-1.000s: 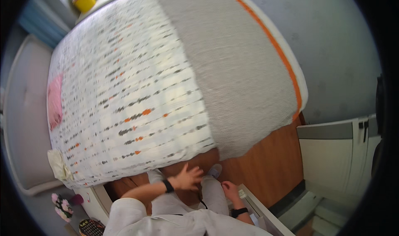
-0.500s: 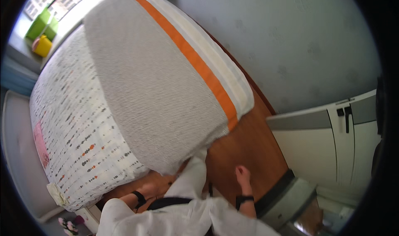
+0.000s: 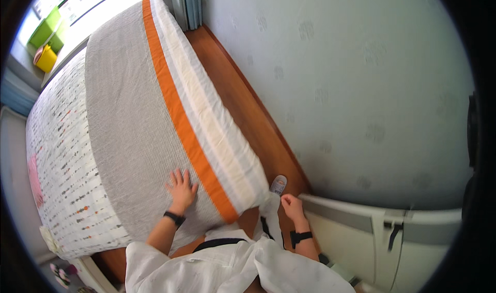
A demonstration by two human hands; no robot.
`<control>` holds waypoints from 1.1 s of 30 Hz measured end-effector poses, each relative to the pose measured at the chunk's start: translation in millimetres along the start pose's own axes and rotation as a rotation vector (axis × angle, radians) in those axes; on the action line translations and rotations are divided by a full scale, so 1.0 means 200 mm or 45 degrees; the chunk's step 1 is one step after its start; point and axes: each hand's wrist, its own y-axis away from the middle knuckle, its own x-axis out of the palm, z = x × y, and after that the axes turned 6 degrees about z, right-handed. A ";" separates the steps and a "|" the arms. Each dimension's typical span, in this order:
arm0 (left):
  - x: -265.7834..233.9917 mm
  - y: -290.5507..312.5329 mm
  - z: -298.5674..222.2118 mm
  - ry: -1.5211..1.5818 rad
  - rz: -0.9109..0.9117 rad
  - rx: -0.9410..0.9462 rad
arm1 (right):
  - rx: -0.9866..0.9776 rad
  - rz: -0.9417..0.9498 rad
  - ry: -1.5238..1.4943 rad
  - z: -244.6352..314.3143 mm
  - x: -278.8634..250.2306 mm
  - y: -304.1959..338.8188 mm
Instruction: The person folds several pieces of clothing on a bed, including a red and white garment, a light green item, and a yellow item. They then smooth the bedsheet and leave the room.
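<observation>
A grey quilt (image 3: 132, 117) with an orange stripe (image 3: 173, 115) and a pale striped border (image 3: 217, 133) is spread over the bed. Its near corner hangs at the foot end, close to my legs. My left hand (image 3: 182, 191) is open, with fingers spread over the grey part near that end. My right hand (image 3: 293, 208) hangs off to the right of the bed, fingers curled in and nothing visible in them. Left of the quilt, a white patterned sheet (image 3: 62, 159) covers the rest of the bed.
Beyond the bed's right side runs a strip of wooden floor (image 3: 258, 130) along the patterned wall (image 3: 351, 76). A white cabinet (image 3: 341, 236) with a dark handle stands at lower right. A yellow bucket (image 3: 46, 59) and green bin (image 3: 44, 32) sit by the window.
My left hand has come up from beside my leg onto the quilt, fingers spread. I have moved forward along the bed's foot toward the right; one slippered foot now shows beside the quilt's corner.
</observation>
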 end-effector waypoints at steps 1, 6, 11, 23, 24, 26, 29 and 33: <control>0.07 0.03 -0.04 0.025 0.002 -0.053 | -0.068 0.042 0.038 -0.03 -0.11 -0.14; 0.40 0.73 -0.29 -0.003 0.341 -0.163 | -0.203 0.319 0.253 -0.10 -0.57 -0.91; 0.50 1.22 -0.48 0.552 0.995 -0.747 | -0.312 0.459 0.431 0.18 -0.86 -1.58; 0.20 -0.27 -0.92 1.302 0.622 -1.131 | -0.677 0.874 0.461 1.32 -0.38 -2.80; 0.14 -0.41 -0.93 1.328 0.615 -1.119 | -0.730 0.909 0.436 1.45 -0.39 -2.91; -0.01 -0.68 -0.93 1.383 0.604 -1.090 | -0.764 0.973 0.381 1.73 -0.39 -3.12; -0.22 -1.10 -0.91 1.442 0.577 -1.027 | -0.767 0.909 0.323 2.09 -0.38 -3.55; -0.42 -1.70 -0.83 1.491 0.553 -1.003 | -0.683 0.783 0.162 2.47 -0.26 -4.21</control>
